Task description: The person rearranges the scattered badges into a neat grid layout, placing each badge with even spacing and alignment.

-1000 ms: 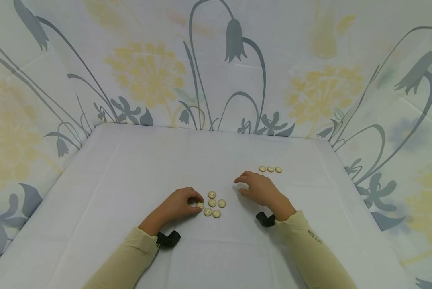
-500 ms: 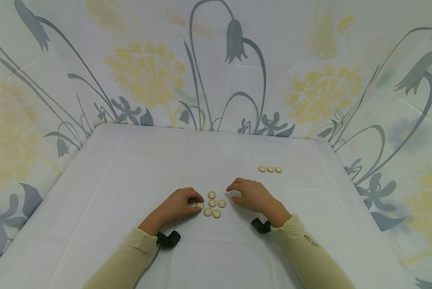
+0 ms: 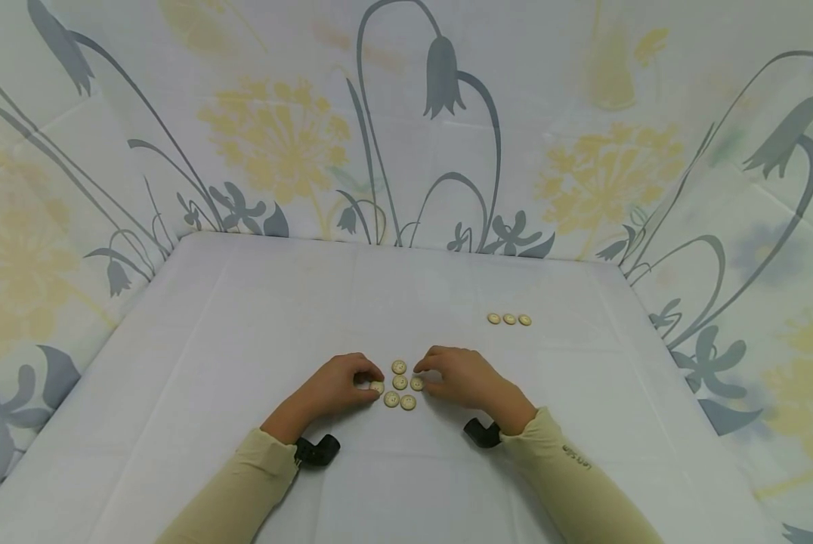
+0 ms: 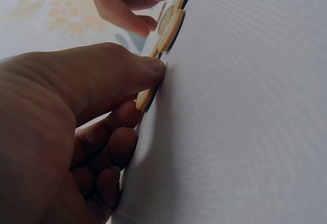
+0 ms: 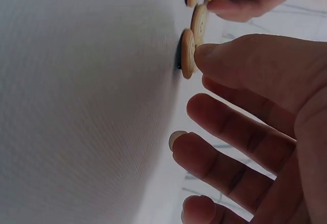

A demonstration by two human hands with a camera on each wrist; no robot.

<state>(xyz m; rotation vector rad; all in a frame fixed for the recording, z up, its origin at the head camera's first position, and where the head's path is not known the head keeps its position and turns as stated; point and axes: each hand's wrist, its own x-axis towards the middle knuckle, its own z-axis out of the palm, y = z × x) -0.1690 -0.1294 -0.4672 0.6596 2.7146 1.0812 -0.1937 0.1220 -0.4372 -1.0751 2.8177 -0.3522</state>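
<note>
My left hand point(image 3: 338, 384) pinches a pale wooden button point(image 4: 143, 99) between thumb and fingers, down on the white cloth. Several like buttons lie close to its right: a far one point(image 3: 398, 366), a middle one point(image 3: 400, 382), and two near ones side by side. At the right of this cluster, my right hand point(image 3: 466, 379) comes over another button point(image 3: 416, 384). Its thumb is beside that button, and I cannot tell whether it touches. The other right fingers are spread and loosely bent in the right wrist view, with nothing held.
Three more buttons point(image 3: 509, 319) lie in a short row farther back on the right. White cloth point(image 3: 277, 302) covers the table, and flower-patterned fabric point(image 3: 393, 136) rises along the back and both sides. Each wrist carries a black device point(image 3: 318, 451).
My right hand has moved left and slightly nearer, from below the back row to the right edge of the button cluster. The left hand and the buttons look unchanged.
</note>
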